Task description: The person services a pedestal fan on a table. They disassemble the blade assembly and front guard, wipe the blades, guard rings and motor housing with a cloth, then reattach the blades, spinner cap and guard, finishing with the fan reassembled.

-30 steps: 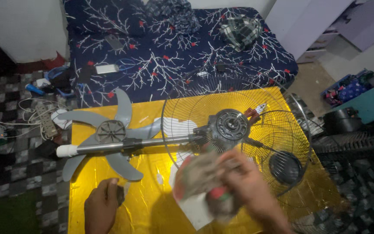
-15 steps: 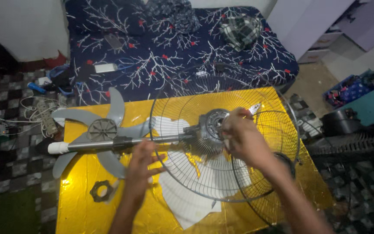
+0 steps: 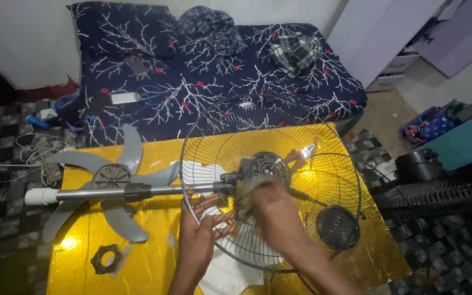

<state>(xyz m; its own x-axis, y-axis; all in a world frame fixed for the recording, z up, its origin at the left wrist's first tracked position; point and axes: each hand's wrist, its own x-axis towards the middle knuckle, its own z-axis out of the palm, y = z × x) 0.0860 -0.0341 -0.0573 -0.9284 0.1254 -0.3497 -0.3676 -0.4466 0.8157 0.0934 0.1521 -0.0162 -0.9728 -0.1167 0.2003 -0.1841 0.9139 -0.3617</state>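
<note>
Together, our two hands worked at the wire fan guard (image 3: 271, 188), which stood tilted over the yellow table (image 3: 154, 257) with the fan motor (image 3: 266, 166) at its centre. Our left hand (image 3: 200, 232) reached up from the bottom edge, forearm nearly upright, and its fingers (image 3: 214, 210) were spread and hooked through the lower left wires of the guard, curled around the rim there. Our right hand (image 3: 271, 210) came in from the lower right, forearm slanting across the guard, and lay just below the motor; it was blurred, so we could not tell whether its fingers were together or apart, nor what they touched. A metal pole (image 3: 137, 191) ran leftward from the motor to a white end cap (image 3: 39, 195), lying across the grey fan blade (image 3: 110, 186). A black ring nut (image 3: 106, 258) sat on the table near the left corner, well apart from both hands. Behind the table stood a bed (image 3: 214, 82) with a dark blue patterned cover.
</note>
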